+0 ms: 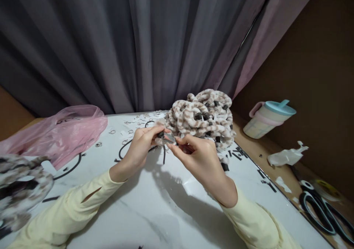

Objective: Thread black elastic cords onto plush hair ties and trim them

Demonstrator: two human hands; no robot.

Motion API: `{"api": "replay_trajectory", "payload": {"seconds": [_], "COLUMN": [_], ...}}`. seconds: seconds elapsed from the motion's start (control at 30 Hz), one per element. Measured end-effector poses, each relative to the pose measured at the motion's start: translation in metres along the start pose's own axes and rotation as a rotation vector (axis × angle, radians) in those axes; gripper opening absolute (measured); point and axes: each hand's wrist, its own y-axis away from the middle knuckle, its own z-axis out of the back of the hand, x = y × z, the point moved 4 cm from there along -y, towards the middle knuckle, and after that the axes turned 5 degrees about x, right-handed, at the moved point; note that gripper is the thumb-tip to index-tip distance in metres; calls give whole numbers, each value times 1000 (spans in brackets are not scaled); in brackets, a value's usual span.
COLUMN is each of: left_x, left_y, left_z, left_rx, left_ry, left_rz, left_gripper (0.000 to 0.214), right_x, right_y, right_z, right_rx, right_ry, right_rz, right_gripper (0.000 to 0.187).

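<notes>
Over the middle of the white table, my left hand (138, 147) pinches a small fuzzy piece with a black band (160, 134) on it. My right hand (203, 158) has thumb and forefinger closed on a small clear, shiny strip (169, 138), which reaches to the black band. Whether the strip is tape or stiff plastic I cannot tell. Just behind both hands lies a heap of fuzzy white-and-brown cords (190, 112) with black bands and pale tags. Fingers partly hide the held pieces.
A pink plastic bag (80, 127) and more fuzzy material (41, 182) lie at left. Black cords (70, 173) and small rings are scattered about. On the right stand a blue-lidded cup (265, 120), a crumpled white packet (286, 157) and black-handled scissors (318, 212). A grey curtain (160, 50) hangs behind.
</notes>
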Motion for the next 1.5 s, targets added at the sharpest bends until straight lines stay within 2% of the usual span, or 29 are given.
{"api": "replay_trajectory", "payload": {"seconds": [0.53, 0.87, 1.17, 1.33, 1.5], "left_x": [3, 22, 37, 35, 31], "left_y": [2, 8, 9, 0, -6], "left_z": [-2, -10, -8, -6, -6], "left_rx": [-37, -200, -266, -173, -61], "left_ry": [28, 233, 231, 201, 121], "left_rz": [-2, -129, -122, -89, -36], "left_gripper": [25, 24, 26, 29, 32], "right_x": [-1, 0, -5, -11, -18], "right_y": [1, 4, 11, 9, 4], "right_z": [-2, -9, -25, -28, -28], "right_rx": [0, -74, -128, -152, -55], "right_ry": [13, 123, 113, 93, 117], "right_rz": [-19, 35, 92, 77, -33], "right_gripper": [25, 27, 26, 25, 23]}}
